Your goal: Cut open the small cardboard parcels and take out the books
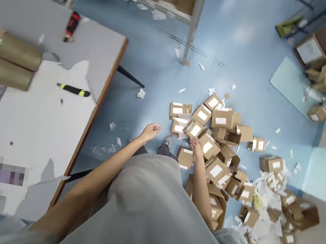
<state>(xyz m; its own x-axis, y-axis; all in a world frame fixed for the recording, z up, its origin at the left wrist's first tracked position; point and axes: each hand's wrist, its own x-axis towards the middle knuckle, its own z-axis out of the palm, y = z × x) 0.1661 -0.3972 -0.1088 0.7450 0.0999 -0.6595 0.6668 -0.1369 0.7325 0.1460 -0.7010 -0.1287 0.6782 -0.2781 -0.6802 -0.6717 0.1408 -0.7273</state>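
My left hand (150,131) hangs in front of my body above the blue floor, fingers stretched loosely to the right, with nothing seen in it. My right hand (196,148) is held over the pile of cardboard boxes, its fingers loosely extended and no object visible in it. Just beyond those fingers lies a small labelled cardboard box (194,129). Another labelled box (208,146) is right beside the hand; whether they touch I cannot tell. A flat box (185,158) lies on the floor near my shoe (168,141).
On the left, a grey table (107,45) bears a black-and-yellow utility knife (73,90), a red-and-black tool (71,27) and brown wrapped rolls (15,66). Crumpled paper (267,228) and more boxes spread rightward. A metal shelf post (195,22) stands ahead; paper scraps litter the floor.
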